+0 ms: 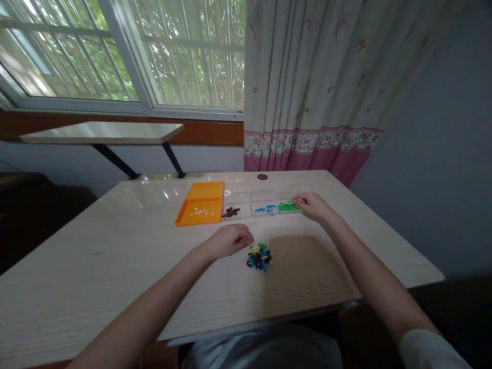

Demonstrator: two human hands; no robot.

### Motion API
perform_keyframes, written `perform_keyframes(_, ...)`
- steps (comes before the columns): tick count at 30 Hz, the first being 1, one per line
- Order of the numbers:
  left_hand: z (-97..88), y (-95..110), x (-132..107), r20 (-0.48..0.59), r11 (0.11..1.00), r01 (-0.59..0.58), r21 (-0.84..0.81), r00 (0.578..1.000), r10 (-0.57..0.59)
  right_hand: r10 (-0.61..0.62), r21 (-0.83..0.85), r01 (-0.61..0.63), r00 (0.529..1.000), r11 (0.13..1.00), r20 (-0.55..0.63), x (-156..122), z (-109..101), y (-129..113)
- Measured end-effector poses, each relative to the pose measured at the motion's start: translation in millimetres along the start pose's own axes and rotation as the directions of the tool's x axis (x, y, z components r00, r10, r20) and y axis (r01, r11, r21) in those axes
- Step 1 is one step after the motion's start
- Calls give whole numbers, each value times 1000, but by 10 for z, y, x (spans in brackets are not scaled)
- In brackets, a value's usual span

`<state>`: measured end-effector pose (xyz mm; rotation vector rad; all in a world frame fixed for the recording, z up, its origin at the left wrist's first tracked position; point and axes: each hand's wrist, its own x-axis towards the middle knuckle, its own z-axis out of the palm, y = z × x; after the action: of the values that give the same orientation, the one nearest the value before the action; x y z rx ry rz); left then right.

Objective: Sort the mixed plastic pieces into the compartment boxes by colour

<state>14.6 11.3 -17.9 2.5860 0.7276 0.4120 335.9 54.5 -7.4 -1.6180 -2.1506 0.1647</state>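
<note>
A small mixed pile of blue, dark brown, green and yellow pieces (259,259) lies on the table near its front edge. My left hand (229,240) is at the pile's upper left, its fingers curled together; whatever they hold is hidden. Farther back, my right hand (312,206) reaches over the right side of a clear divided tray (246,216), thumb and fingertips pinched beside the green pieces (287,206). Anything in that pinch is too small to name. Other compartments of the tray hold blue pieces (265,209) and dark brown pieces (231,211).
An orange two-part tray (205,190) stands left of the clear tray, with white pieces (202,211) in its front part. A raised shelf (103,132) on black legs is at the table's back left. A round dark disc (262,177) sits near the back edge, before the curtain (307,102).
</note>
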Motion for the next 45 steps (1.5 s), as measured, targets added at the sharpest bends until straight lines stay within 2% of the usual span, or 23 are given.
perform_keyframes(2, 0, 2, 4, 0, 1000, 1, -6, 1000, -1, 7, 1, -7, 1000, 1000, -21, -6, 3, -58)
perform_keyframes(5, -10, 21, 9, 5, 1000, 15, 2, 1000, -15, -56, 33, 56, 998, 998, -16, -43, 35, -271)
perform_keyframes(8, -19, 37, 9, 7, 999, 33, 21, 999, -33, -186, 142, 171, 977, 975, 100, -115, 118, -573)
perform_keyframes(11, -13, 34, 4, 6, 999, 35, 40, 999, -36, -300, 226, 249, 925, 942, 235, -193, 218, -838)
perform_keyframes(13, -3, 31, 4, 5, 998, 33, 50, 999, -33, -322, 256, 252, 901, 933, 289, -236, 272, -950)
perform_keyframes(16, 9, 42, 10, 5, 998, 26, 65, 1000, -26, -326, 267, 247, 892, 931, 313, -278, 319, -1024)
perform_keyframes(31, 27, 113, 12, -31, 990, 25, 139, 999, -20, -368, 205, 319, 887, 925, 279, -305, 337, -1056)
perform_keyframes(34, 13, 116, 16, -118, 994, 58, 95, 992, -47, -364, 169, 329, 896, 929, 255, -307, 359, -1066)
perform_keyframes(39, -12, 120, 30, -320, 996, 84, -38, 943, -91, -336, 113, 326, 938, 939, 84, -345, 433, -1132)
perform_keyframes(42, -12, 134, 36, -352, 995, 81, -58, 931, -96, -345, 120, 347, 938, 930, -40, -379, 501, -1164)
perform_keyframes(45, -10, 144, 36, -339, 995, 86, -43, 936, -95, -346, 115, 356, 933, 927, -100, -402, 560, -1177)
